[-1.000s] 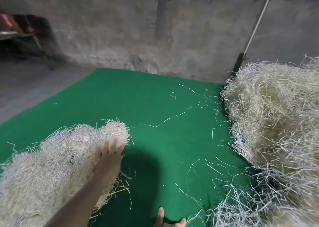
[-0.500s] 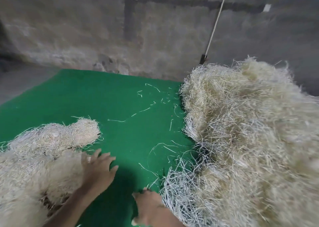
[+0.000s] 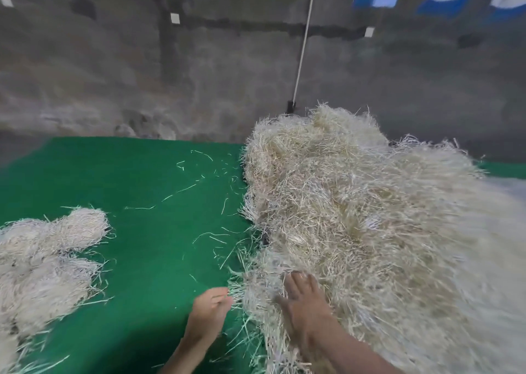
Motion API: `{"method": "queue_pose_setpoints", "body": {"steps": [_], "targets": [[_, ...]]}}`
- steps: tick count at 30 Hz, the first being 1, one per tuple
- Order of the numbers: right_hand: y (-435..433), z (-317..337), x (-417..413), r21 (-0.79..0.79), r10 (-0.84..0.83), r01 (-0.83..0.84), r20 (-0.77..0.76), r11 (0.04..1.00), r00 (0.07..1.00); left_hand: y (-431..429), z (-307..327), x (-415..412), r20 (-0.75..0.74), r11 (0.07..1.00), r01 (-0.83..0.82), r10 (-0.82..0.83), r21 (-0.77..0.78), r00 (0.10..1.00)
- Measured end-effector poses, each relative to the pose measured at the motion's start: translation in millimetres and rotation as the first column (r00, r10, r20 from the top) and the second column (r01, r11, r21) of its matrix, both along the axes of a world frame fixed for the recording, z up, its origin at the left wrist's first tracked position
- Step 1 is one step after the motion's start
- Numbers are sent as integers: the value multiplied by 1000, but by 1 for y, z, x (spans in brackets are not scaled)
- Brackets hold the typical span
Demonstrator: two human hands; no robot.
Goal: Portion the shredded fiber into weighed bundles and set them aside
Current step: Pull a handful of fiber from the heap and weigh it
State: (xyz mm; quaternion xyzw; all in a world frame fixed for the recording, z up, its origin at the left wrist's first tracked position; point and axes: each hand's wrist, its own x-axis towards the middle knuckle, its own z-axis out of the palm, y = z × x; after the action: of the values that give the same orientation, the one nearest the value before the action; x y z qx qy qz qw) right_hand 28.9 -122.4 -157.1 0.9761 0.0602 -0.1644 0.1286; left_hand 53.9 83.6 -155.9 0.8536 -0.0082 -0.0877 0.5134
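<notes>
Shift: my left hand (image 3: 210, 308) had left the small pale fibre pile (image 3: 48, 254) on the green felt mat (image 3: 148, 231) & reached the edge of the big pale shredded-fibre heap (image 3: 370, 217), grip unclear; right hand (image 3: 301, 297) lay on it, fingers spread. Next portion prob. starting.

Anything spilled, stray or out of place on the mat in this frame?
Only a minor spill: loose strands lie scattered over the green mat, in the gap between the big fiber pile on the right and the smaller bundles on the left, belonging to neither. Nothing else stands out.
</notes>
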Motion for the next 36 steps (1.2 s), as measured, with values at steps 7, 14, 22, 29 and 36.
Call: {"method": "queue_pose_setpoints", "body": {"steps": [7,14,22,29,36], "targets": [[-44,21,-41,813,-327,193,-3,549,945,-65,39,-24,-123,989,15,-33,-147,992],[-78,82,-29,531,-101,-189,470,826,877,-124,79,-32,-79,951,309,-307,12,948],[-90,137,-34,730,-239,-138,387,670,890,-161,104,-38,32,994,3,1,-111,999],[-101,195,-32,976,-160,70,-104,-204,982,-153,221,-38,468,973,111,-2,-204,884],[-78,170,-10,988,-267,97,-63,118,962,-166,272,-26,466,924,15,178,-382,867]]}}
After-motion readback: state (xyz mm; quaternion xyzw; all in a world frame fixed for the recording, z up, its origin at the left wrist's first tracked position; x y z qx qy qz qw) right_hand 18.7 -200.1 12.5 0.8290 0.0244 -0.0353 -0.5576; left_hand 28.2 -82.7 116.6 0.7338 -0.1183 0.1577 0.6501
